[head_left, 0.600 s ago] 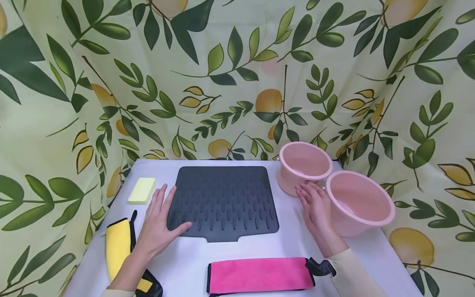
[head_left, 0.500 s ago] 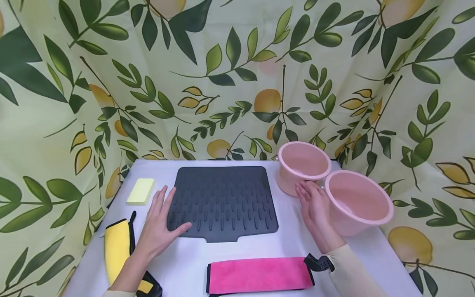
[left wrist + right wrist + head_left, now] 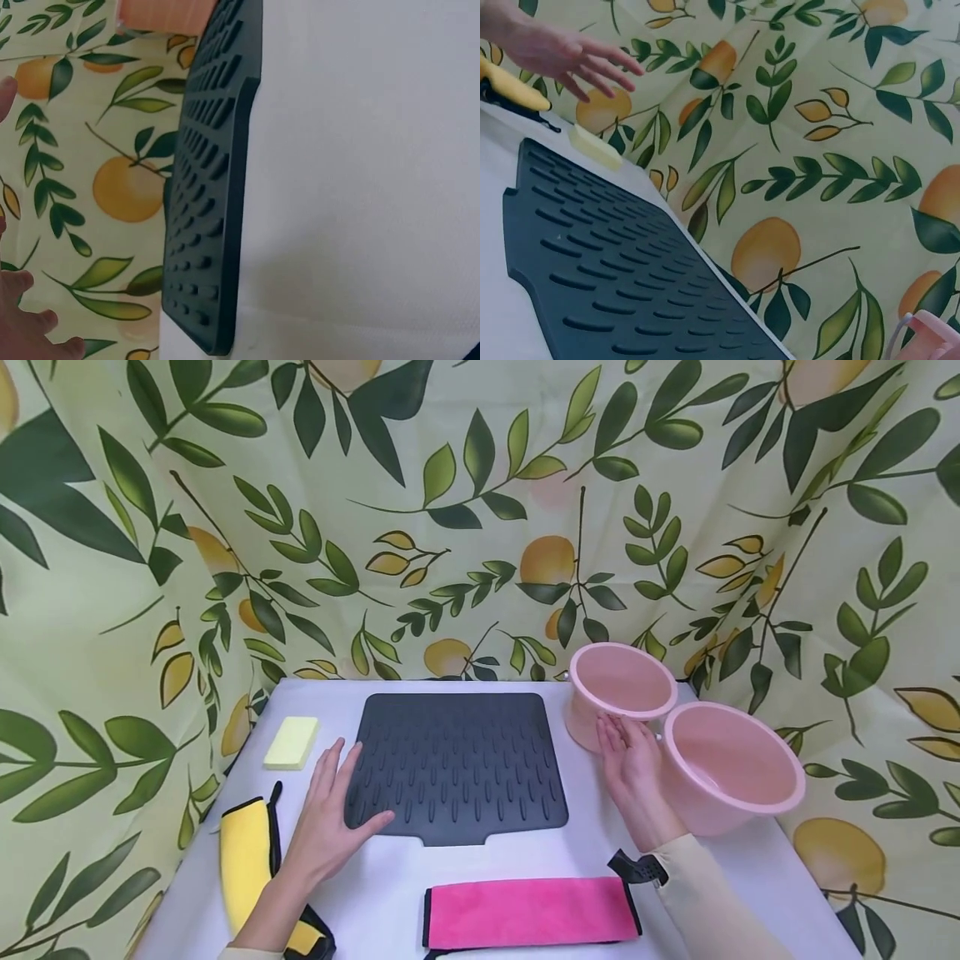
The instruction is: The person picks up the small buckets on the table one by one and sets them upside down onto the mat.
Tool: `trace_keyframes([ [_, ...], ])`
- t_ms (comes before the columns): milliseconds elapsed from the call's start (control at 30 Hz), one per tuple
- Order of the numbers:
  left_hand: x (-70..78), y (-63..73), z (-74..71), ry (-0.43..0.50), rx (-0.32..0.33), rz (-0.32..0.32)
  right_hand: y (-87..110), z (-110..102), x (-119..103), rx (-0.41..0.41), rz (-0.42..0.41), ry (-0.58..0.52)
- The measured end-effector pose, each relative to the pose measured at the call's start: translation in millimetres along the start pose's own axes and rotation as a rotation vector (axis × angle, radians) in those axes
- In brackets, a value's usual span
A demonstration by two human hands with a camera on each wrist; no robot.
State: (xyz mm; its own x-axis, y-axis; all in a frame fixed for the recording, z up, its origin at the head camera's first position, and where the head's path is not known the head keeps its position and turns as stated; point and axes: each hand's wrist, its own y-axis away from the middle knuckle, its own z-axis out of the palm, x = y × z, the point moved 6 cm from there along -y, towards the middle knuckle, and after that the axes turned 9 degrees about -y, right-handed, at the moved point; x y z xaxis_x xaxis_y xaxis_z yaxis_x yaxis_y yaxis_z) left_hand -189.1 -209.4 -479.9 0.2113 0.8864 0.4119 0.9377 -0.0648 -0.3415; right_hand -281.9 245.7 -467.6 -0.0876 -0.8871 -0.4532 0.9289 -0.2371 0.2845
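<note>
My left hand point(image 3: 324, 831) hovers with fingers spread between the yellow cloth with black trim point(image 3: 243, 860) and a dark grey ridged mat point(image 3: 459, 768). A pale yellow block, sponge-like, point(image 3: 291, 743) lies just beyond its fingertips. My right hand point(image 3: 633, 772) has its fingers extended and holds nothing; it overlaps the far pink bucket point(image 3: 585, 718), with the near pink bucket point(image 3: 697, 797) right beside it. In the left wrist view, only fingertips of the left hand point(image 3: 30, 322) show at the edge. The right wrist view shows the left hand point(image 3: 562, 56) past the mat point(image 3: 630, 262).
A pink cloth with black edging point(image 3: 532, 912) lies along the front of the white table point(image 3: 390, 877). A leaf-and-fruit patterned curtain point(image 3: 480, 552) encloses the back and both sides. The buckets stand near the table's right edge.
My right hand has turned so that more of its palm shows, and its wrist strap has shifted left. The left hand keeps its pose. The head view has shifted slightly.
</note>
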Motion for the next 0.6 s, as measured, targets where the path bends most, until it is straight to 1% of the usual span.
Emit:
trace_keyframes([
  [133,1.3,-0.3,3.2,-0.002,-0.002,0.008,-7.8,2.8,4.4,0.038,-0.002,-0.057],
  [200,1.1,-0.2,3.5,-0.001,0.0,0.01,-11.6,4.3,8.5,0.033,-0.012,-0.071],
  [367,-0.1,-0.5,3.5,0.011,-0.008,-0.002,-18.1,6.0,13.6,-0.004,-0.043,-0.055],
  [467,-0.2,-0.7,3.8,0.02,-0.012,-0.008,-18.7,4.6,11.3,-0.006,-0.064,-0.037],
  [600,1.1,-0.2,5.9,0.029,-0.013,0.0,-17.6,2.6,7.3,-0.014,-0.104,0.006],
])
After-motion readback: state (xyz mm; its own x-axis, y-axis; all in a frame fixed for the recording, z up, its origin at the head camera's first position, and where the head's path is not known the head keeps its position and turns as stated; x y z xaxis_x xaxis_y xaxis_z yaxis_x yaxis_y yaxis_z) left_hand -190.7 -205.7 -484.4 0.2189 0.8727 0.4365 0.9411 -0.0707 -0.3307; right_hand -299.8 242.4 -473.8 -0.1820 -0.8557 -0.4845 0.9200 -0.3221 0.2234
